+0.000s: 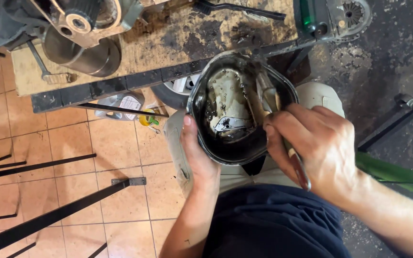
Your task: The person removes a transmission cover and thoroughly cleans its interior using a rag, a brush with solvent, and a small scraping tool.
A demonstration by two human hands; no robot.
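Holding a greasy black metal pan (242,112) over the lap: left hand (194,153) clamped on its rim, right hand (319,143) closed on a brush (283,134) dipped inside. Below the stained wooden surface (168,43), a grey jug (120,102) with a white label.
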